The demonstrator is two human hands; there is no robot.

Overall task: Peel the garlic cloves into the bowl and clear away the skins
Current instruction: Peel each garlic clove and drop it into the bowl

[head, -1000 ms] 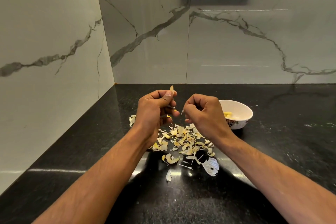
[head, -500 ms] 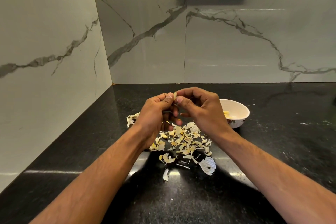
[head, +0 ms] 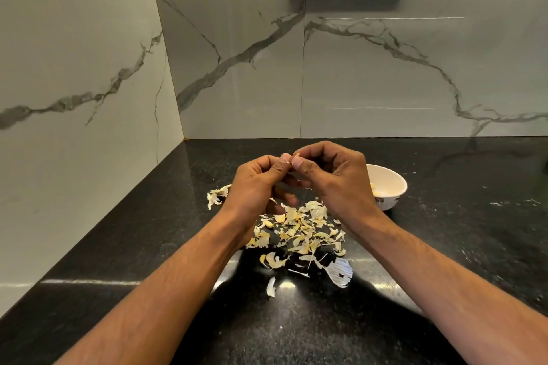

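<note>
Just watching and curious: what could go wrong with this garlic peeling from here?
The garlic clove, pinched small between left hand and right hand, might slip and drop into the skins. The bowl sits right behind the right wrist, so it could get bumped. Light skins may scatter over the counter.

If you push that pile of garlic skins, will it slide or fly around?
The garlic skins look thin, curled and papery, so they would probably scatter, not slide together. The flat flakes may cling to the glossy black counter.
</note>
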